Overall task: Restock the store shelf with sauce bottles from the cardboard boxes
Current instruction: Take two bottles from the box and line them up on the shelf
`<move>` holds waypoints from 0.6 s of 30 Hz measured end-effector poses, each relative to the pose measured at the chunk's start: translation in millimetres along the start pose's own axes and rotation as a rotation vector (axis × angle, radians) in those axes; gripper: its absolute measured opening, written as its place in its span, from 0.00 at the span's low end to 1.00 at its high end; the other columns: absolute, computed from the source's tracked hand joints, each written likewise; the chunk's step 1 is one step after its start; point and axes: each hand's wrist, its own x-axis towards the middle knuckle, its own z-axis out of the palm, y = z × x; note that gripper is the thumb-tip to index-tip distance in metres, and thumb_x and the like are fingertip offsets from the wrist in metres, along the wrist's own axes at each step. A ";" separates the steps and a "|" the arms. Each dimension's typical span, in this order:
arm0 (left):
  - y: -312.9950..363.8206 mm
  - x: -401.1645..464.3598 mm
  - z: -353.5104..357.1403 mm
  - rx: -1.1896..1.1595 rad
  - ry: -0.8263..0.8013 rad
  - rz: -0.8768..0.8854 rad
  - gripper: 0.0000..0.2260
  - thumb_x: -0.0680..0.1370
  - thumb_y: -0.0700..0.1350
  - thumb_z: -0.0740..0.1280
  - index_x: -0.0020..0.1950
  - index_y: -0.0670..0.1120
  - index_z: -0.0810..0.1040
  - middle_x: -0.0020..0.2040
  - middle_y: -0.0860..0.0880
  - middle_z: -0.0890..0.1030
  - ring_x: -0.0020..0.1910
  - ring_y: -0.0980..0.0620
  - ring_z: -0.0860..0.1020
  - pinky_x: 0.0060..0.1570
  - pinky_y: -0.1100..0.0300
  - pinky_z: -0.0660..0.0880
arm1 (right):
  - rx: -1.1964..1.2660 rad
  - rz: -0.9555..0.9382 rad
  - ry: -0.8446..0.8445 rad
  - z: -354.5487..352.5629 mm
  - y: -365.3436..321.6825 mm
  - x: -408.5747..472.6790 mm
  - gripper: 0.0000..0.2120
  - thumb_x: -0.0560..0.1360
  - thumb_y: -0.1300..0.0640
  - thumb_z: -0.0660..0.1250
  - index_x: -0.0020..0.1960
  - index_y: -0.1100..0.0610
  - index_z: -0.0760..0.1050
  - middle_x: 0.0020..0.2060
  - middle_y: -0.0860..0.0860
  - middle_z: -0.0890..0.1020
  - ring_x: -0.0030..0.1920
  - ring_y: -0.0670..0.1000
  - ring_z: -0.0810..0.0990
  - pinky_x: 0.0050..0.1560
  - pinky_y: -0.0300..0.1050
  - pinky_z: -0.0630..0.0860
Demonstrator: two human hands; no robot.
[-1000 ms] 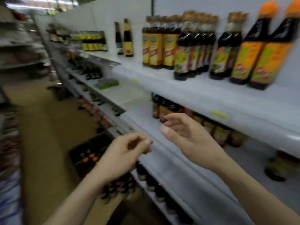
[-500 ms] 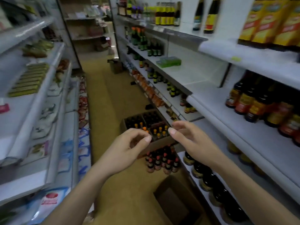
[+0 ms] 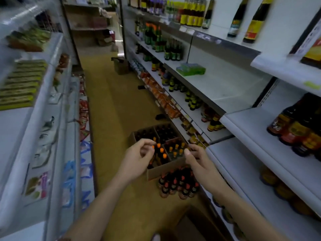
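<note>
Both hands hang empty above the aisle floor: the left hand [image 3: 137, 159] has its fingers loosely curled with thumb and forefinger nearly meeting on nothing, and the right hand [image 3: 198, 160] is likewise relaxed and holds no bottle. Below them on the floor sits the open cardboard box [image 3: 163, 168], divided into compartments, with orange-capped sauce bottles [image 3: 160, 150] standing upright in the nearer cells; the farther cells look filled with darker caps, though blur makes that hard to confirm. A cluster of red-capped bottles [image 3: 178, 186] stands on the floor just in front of the box, close to the base of the store shelf [image 3: 243, 164], whose white boards on the right have open room beside the bottles already stocked. The step in hand is likely reaching down for the next bottles. Done well, each hand takes one by the neck, lifts it straight up clear of the dividers, and avoids knocking the loose cluster.
</note>
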 end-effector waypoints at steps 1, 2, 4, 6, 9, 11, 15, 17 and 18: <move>-7.7 11.8 2.7 -0.011 -0.026 -0.026 0.06 0.81 0.44 0.63 0.56 0.51 0.77 0.49 0.53 0.80 0.48 0.59 0.78 0.43 0.73 0.73 | 0.003 0.019 -0.016 6.2 2.4 16.9 0.35 0.70 0.32 0.53 0.73 0.47 0.59 0.57 0.41 0.74 0.60 0.44 0.75 0.51 0.36 0.70; -15.0 24.2 4.8 -0.020 -0.058 -0.049 0.06 0.81 0.44 0.63 0.55 0.52 0.77 0.49 0.52 0.80 0.48 0.59 0.78 0.43 0.72 0.74 | 0.007 0.028 -0.032 13.1 5.3 35.4 0.35 0.70 0.32 0.53 0.73 0.47 0.59 0.58 0.42 0.74 0.60 0.44 0.74 0.49 0.34 0.70; -30.3 54.0 8.4 -0.010 -0.123 -0.084 0.07 0.81 0.43 0.62 0.52 0.54 0.76 0.48 0.50 0.81 0.48 0.57 0.79 0.45 0.70 0.74 | 0.015 0.041 -0.057 29.4 14.6 76.9 0.33 0.71 0.32 0.52 0.72 0.46 0.59 0.59 0.43 0.74 0.56 0.42 0.75 0.46 0.32 0.70; -44.3 92.1 11.0 0.027 -0.171 -0.128 0.07 0.81 0.42 0.62 0.51 0.54 0.76 0.49 0.51 0.80 0.48 0.56 0.79 0.46 0.67 0.74 | 0.033 0.059 -0.071 46.6 24.9 121.8 0.29 0.76 0.35 0.53 0.73 0.46 0.59 0.56 0.40 0.74 0.50 0.37 0.75 0.41 0.30 0.71; -68.4 156.5 18.6 0.106 -0.220 -0.212 0.05 0.82 0.43 0.61 0.54 0.51 0.75 0.52 0.51 0.78 0.49 0.54 0.78 0.49 0.63 0.75 | 0.068 0.108 -0.068 59.1 43.3 186.9 0.28 0.79 0.39 0.54 0.75 0.50 0.58 0.52 0.38 0.72 0.48 0.34 0.73 0.40 0.29 0.69; -82.3 198.3 28.0 0.166 -0.268 -0.282 0.05 0.82 0.43 0.60 0.55 0.52 0.73 0.54 0.48 0.78 0.53 0.49 0.79 0.52 0.58 0.75 | 0.088 0.161 -0.066 55.4 56.7 224.3 0.28 0.79 0.39 0.55 0.75 0.51 0.59 0.52 0.39 0.72 0.49 0.36 0.72 0.41 0.29 0.68; -105.8 275.4 50.9 0.302 -0.342 -0.295 0.09 0.82 0.46 0.61 0.62 0.50 0.74 0.60 0.52 0.71 0.56 0.54 0.76 0.46 0.67 0.72 | 0.041 0.200 -0.027 35.6 82.3 293.3 0.33 0.76 0.38 0.60 0.76 0.51 0.57 0.64 0.49 0.71 0.64 0.49 0.72 0.51 0.34 0.70; -115.9 301.3 62.9 0.335 -0.375 -0.320 0.11 0.82 0.47 0.61 0.64 0.49 0.73 0.62 0.52 0.68 0.56 0.55 0.74 0.47 0.68 0.70 | 0.019 0.224 -0.005 26.4 91.9 320.3 0.33 0.76 0.40 0.62 0.76 0.52 0.57 0.67 0.51 0.69 0.68 0.51 0.70 0.57 0.40 0.71; -122.4 313.7 68.5 0.357 -0.394 -0.315 0.12 0.82 0.47 0.61 0.64 0.49 0.72 0.63 0.51 0.67 0.54 0.56 0.74 0.49 0.67 0.70 | 0.004 0.218 0.005 23.7 97.4 332.5 0.34 0.76 0.40 0.63 0.76 0.51 0.57 0.67 0.51 0.69 0.69 0.51 0.69 0.60 0.44 0.73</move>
